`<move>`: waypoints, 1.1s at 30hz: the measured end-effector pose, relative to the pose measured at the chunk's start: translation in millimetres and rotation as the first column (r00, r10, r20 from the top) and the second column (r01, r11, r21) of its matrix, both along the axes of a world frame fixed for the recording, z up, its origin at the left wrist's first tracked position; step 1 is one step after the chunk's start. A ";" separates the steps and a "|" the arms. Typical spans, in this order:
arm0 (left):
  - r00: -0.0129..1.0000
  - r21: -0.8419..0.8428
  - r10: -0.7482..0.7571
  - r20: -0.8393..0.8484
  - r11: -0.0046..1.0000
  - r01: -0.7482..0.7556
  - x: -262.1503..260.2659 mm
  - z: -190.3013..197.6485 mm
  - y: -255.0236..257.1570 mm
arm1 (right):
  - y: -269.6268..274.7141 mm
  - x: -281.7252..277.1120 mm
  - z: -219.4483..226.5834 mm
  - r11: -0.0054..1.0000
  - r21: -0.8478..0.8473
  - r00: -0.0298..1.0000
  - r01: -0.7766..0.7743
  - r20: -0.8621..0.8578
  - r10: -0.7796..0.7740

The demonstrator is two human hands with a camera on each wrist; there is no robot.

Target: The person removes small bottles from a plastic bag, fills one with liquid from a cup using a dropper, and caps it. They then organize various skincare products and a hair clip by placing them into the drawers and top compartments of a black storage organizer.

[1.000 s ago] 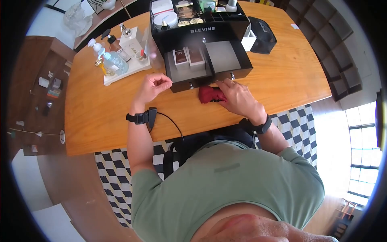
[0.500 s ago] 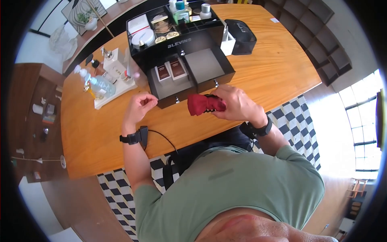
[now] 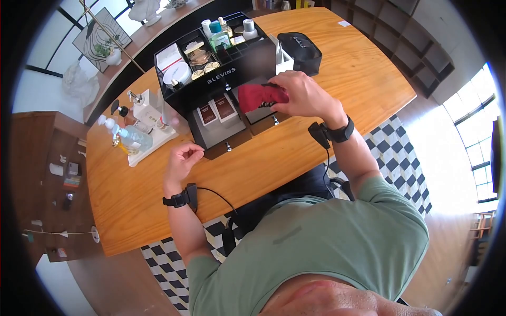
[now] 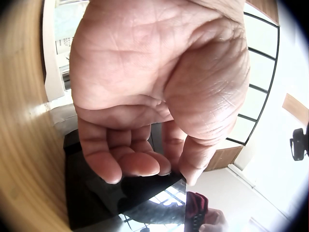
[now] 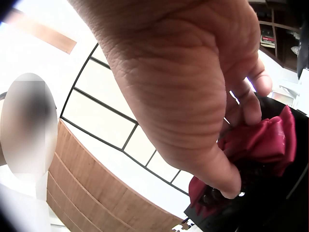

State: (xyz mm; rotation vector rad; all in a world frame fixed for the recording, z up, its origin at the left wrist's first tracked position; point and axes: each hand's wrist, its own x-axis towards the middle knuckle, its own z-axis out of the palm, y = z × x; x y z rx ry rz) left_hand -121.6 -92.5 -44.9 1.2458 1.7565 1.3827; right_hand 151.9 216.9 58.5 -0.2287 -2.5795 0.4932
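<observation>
My right hand (image 3: 305,95) pinches a dark red satin bow (image 3: 252,98) with a black beaded middle between thumb and fingers. In the right wrist view the satin bow (image 5: 258,145) shows its glossy folds past the thumb. It is over the open right drawer (image 3: 259,125) of a black organizer (image 3: 197,84), covering much of that drawer from above. My left hand (image 3: 182,160) has loosely curled fingers, its fingertips right at the front left corner of the open left drawer (image 3: 216,138). Two small brown-and-white boxes (image 3: 216,110) lie inside that drawer.
Bottles and cosmetics (image 3: 219,37) fill the organizer's top. On the left, a white tray (image 3: 153,150) carries pump bottles. A black mesh pouch (image 3: 300,52) and a white holder (image 3: 283,60) stand right of the organizer. Cables hang from both wrist straps.
My right hand has lifted the red bow from in front of the drawers to over the right drawer. The left hand stays near the left drawer's corner while the head view shifts.
</observation>
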 end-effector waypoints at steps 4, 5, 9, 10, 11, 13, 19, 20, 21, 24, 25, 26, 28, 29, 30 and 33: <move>0.999 -0.003 -0.006 -0.035 1.000 0.006 1.3 3.0 0.7 | 10.5 -10.1 -1.9 0.998 -0.053 0.994 0.040 0.103 -0.034; 0.999 -0.007 -0.003 -0.043 1.000 0.003 1.8 3.8 0.7 | 12.2 -12.4 -4.0 0.997 -0.067 0.990 0.048 0.135 -0.038; 0.997 0.011 -0.017 -0.074 1.000 0.018 0.9 3.2 1.5 | 16.1 -18.4 -12.8 0.996 -0.079 0.987 0.041 0.160 -0.028; 0.997 0.011 -0.023 -0.076 1.000 0.024 0.9 3.2 1.7 | 16.8 -19.6 -15.9 0.998 -0.049 0.987 0.029 0.157 -0.020; 0.997 0.006 -0.022 -0.072 1.000 0.022 0.6 3.3 1.5 | 17.6 -20.5 -17.3 1.000 -0.019 0.988 0.017 0.154 -0.014; 0.997 -0.001 -0.030 -0.071 1.000 0.030 -1.3 3.1 2.0 | 18.5 -22.9 -13.3 0.999 -0.030 0.975 0.025 0.223 -0.018; 0.999 -0.004 -0.025 -0.027 1.000 0.025 -0.4 1.4 0.7 | 22.0 -31.5 -21.0 0.999 -0.007 0.931 0.035 0.364 -0.031; 1.000 -0.002 -0.019 -0.012 1.000 0.019 0.4 1.5 0.7 | 22.4 -32.5 -22.6 0.999 -0.006 0.919 0.045 0.392 -0.039; 1.000 0.001 -0.012 0.004 1.000 0.012 0.7 1.4 0.1 | 22.7 -33.4 -24.1 0.999 -0.009 0.920 0.044 0.391 -0.037; 0.999 -0.007 -0.019 -0.030 1.000 0.019 -0.8 1.5 -0.4 | 24.7 -36.9 -26.8 0.998 -0.023 0.903 0.051 0.427 -0.036; 0.999 -0.008 -0.020 -0.031 1.000 0.020 -0.3 2.4 -0.6 | 25.9 -37.6 -27.7 0.999 0.002 0.900 0.039 0.434 -0.036; 0.999 -0.014 -0.018 -0.040 1.000 0.018 0.3 3.6 -0.1 | 27.8 -37.8 -28.8 0.999 0.028 0.897 0.030 0.439 -0.040; 0.998 -0.019 -0.024 -0.051 1.000 0.023 0.7 3.9 0.7 | 31.0 -40.8 -34.5 0.998 0.051 0.908 0.027 0.416 -0.046; 0.999 -0.017 -0.017 -0.050 1.000 0.016 -0.2 2.4 0.5 | 32.3 -42.4 -36.2 0.997 0.074 0.918 0.018 0.394 -0.046; 0.999 -0.015 -0.010 -0.048 1.000 0.009 -0.8 1.3 0.1 | 33.4 -43.3 -36.9 0.997 0.075 0.919 0.025 0.391 -0.053; 0.998 -0.011 -0.013 -0.054 1.000 0.012 -1.3 1.4 0.3 | 33.3 -47.8 -35.7 0.993 0.118 0.933 -0.010 0.358 -0.033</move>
